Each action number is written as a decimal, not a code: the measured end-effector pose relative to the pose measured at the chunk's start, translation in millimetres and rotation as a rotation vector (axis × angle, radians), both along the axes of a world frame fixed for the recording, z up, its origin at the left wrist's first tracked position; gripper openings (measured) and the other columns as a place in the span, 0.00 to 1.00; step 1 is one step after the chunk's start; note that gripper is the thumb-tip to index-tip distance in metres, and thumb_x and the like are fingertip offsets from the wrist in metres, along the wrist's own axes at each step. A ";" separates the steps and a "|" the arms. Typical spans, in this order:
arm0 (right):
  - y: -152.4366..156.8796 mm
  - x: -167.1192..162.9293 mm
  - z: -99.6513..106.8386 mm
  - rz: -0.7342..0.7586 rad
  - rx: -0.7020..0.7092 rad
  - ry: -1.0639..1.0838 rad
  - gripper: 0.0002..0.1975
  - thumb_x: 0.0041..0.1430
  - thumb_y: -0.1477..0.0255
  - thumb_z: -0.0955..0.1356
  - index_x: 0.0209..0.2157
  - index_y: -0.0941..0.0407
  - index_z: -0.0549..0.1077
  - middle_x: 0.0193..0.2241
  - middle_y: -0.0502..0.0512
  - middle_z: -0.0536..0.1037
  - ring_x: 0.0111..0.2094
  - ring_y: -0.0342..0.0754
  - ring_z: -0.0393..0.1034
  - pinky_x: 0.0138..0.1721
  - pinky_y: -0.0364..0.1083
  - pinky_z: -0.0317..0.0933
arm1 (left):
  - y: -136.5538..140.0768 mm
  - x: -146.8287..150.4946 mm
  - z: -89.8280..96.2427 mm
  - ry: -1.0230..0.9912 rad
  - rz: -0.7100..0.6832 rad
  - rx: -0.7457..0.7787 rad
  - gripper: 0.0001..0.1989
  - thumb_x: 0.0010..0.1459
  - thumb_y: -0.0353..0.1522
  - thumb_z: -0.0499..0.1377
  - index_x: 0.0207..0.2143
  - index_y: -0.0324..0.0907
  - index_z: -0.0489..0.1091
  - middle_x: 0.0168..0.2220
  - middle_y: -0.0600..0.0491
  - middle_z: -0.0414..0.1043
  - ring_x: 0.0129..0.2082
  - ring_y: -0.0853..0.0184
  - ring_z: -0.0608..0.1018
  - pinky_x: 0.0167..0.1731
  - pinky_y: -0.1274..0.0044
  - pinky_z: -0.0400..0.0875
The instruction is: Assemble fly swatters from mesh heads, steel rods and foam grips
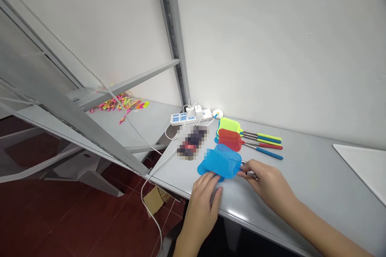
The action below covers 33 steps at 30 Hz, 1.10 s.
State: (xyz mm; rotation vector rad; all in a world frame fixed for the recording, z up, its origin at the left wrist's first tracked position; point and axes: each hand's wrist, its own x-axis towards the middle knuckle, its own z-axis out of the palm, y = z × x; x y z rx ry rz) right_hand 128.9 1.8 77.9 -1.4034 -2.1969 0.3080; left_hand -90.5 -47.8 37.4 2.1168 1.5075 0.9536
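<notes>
My right hand is closed around the metal shaft of a blue fly swatter, close to its mesh head. Another blue head shows partly beneath that one. My left hand lies at the near edge of these heads, fingers stretched and thumb apart, its fingertips touching or just under the blue mesh. Behind them, a row of fly swatters lies with handles to the right: a yellow-green one, a red one and blue ones, with a blue handle nearest me.
A white power strip with plugged-in chargers sits against the wall. Beside the swatters is a pixelated dark object. A white cable hangs over the table edge. Bright small pieces lie left, beyond a grey metal frame. A white panel lies right.
</notes>
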 end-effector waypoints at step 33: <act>2.6 -37.6 -27.6 -0.069 -0.234 -0.452 0.11 0.68 0.69 0.62 0.45 0.55 0.73 0.42 0.55 0.73 0.31 0.48 0.75 0.25 0.44 0.55 | 31.8 -21.6 -11.5 0.271 0.250 -0.001 0.31 0.57 0.45 0.61 0.60 0.47 0.59 0.55 0.46 0.67 0.54 0.52 0.67 0.51 0.60 0.60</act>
